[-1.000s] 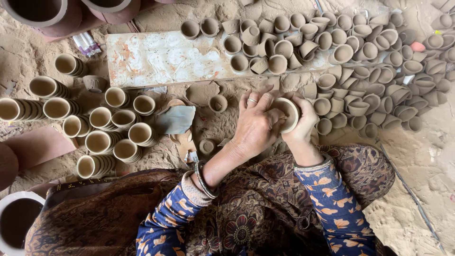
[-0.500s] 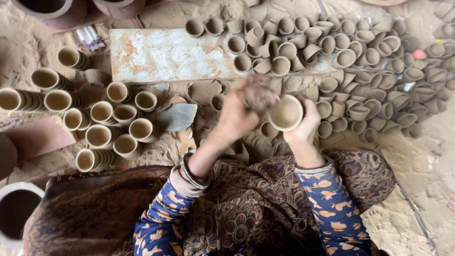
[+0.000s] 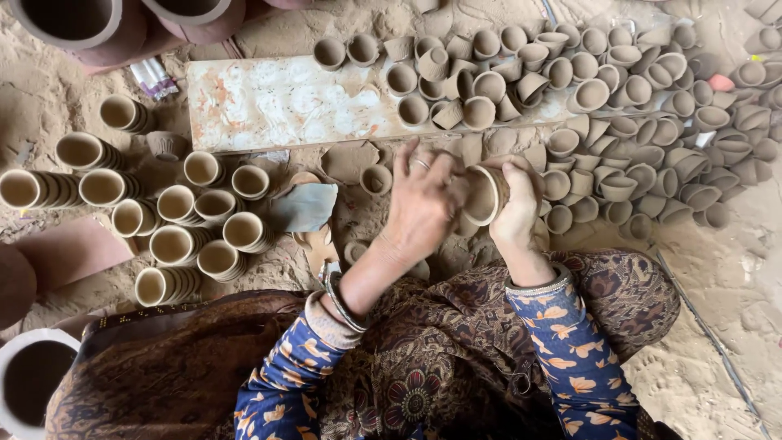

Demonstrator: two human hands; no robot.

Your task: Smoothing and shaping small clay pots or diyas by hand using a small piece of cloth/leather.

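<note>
Seen from the head camera, the person sits on sandy ground with both hands raised over the lap. The right hand (image 3: 517,204) grips a small unfired clay cup (image 3: 485,194) around its body, tilted on its side so the open mouth faces the left hand. The left hand (image 3: 422,200) lies spread against that mouth, fingers extended and a ring on one finger, palm covering part of the rim (whether the fingertips press the clay or only rest on it cannot be told). The cup is held in the air between the two hands, just above a scatter of loose cups on the ground.

To the right and ahead lies a dense heap of loose clay cups (image 3: 635,106), some upright, some tipped over. A pale marbled board (image 3: 277,102) lies flat ahead of the hands, with a few cups standing on its right part. On the left, stacks of nested cups (image 3: 175,236) lie on their sides with their mouths facing up toward the camera. A grey-blue cloth (image 3: 305,208) sits just beside those stacks, near the left forearm. Large terracotta pots (image 3: 73,20) stand at the top left corner, and a white-rimmed vessel (image 3: 28,379) at the bottom left. Both sleeves are blue with orange flowers, and bangles circle the left wrist.
</note>
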